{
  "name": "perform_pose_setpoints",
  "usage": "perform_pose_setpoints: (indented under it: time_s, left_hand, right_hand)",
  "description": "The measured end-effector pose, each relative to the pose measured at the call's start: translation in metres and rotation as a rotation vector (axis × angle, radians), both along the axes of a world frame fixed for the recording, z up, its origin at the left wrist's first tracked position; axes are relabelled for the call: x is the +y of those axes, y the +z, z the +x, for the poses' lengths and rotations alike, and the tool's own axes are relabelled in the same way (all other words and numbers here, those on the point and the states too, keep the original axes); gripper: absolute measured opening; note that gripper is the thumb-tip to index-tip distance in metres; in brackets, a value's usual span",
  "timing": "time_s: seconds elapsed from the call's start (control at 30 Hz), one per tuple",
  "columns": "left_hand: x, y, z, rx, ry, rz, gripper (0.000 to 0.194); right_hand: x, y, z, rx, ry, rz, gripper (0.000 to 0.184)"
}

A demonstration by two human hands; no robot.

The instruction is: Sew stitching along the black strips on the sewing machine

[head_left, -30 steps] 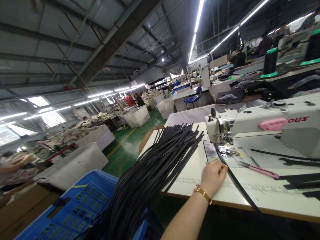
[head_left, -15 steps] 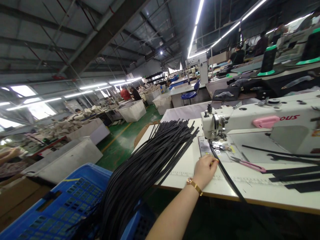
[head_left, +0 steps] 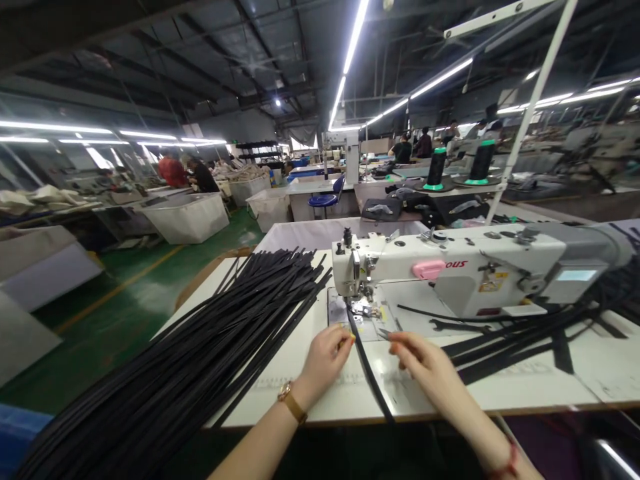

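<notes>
A long black strap (head_left: 369, 373) runs from under the presser foot of the white sewing machine (head_left: 390, 263) down over the table's front edge. Left of it, my left hand (head_left: 327, 357) has thumb and fingers pinched together beside the strap. A small yellow and red spot shows at its fingertips, too small to name. Over to the right, my right hand (head_left: 423, 360) closes over the small scissors, covering their handle. Only the scissors' blades (head_left: 384, 333) stick out past the fingers, pointing toward the strap.
A thick bundle of black straps (head_left: 215, 340) covers the table's left side. More black straps (head_left: 505, 347) and a black wrench (head_left: 460, 327) lie on the right. A blue crate (head_left: 20, 433) stands at lower left. Thread cones (head_left: 436, 170) stand behind the machine.
My view has swung to the right. My right hand has come in over the pink-handled scissors, which lay uncovered before. My left hand stays pinched beside the strap.
</notes>
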State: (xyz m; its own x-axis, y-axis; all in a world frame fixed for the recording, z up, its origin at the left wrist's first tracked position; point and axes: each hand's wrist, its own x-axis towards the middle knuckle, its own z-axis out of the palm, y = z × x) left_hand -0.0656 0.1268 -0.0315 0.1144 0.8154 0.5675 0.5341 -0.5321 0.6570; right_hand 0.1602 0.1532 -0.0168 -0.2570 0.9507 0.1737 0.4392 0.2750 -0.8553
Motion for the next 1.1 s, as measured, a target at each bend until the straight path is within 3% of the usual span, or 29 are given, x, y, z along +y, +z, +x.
perform_pose_setpoints:
  time_s: [0.13,0.23,0.33,0.43,0.57,0.73,0.9,1.1]
  left_hand:
    - [0.003,0.001,0.002,0.071,-0.116,0.024,0.012]
    - [0.006,0.0,0.003,0.105,-0.191,0.004,0.013]
    - [0.012,-0.001,-0.001,0.098,-0.221,-0.034,0.014]
    - [0.027,-0.004,-0.01,0.084,-0.159,-0.084,0.014]
    - [0.057,-0.011,-0.022,0.174,-0.116,-0.103,0.014]
    - [0.085,-0.024,-0.03,0.272,-0.046,-0.114,0.015]
    - [0.093,-0.033,-0.031,0.274,0.025,-0.117,0.017]
    - [0.095,-0.032,-0.028,0.285,0.101,-0.136,0.016]
  right_hand:
    - [0.044,-0.002,-0.045,0.003,0.147,-0.225,0.034]
    - [0.073,0.001,-0.076,-0.055,0.249,-0.273,0.033]
    - [0.087,-0.002,-0.085,-0.144,0.254,-0.225,0.022]
    - [0.092,-0.008,-0.078,-0.255,0.15,-0.105,0.015]
    - [0.1,-0.014,-0.075,-0.415,-0.015,0.038,0.019]
    - [0.11,-0.019,-0.085,-0.524,-0.068,0.154,0.018]
    - [0.108,-0.024,-0.086,-0.556,-0.08,0.225,0.019]
    - [0.108,-0.024,-0.086,-0.54,-0.065,0.265,0.017]
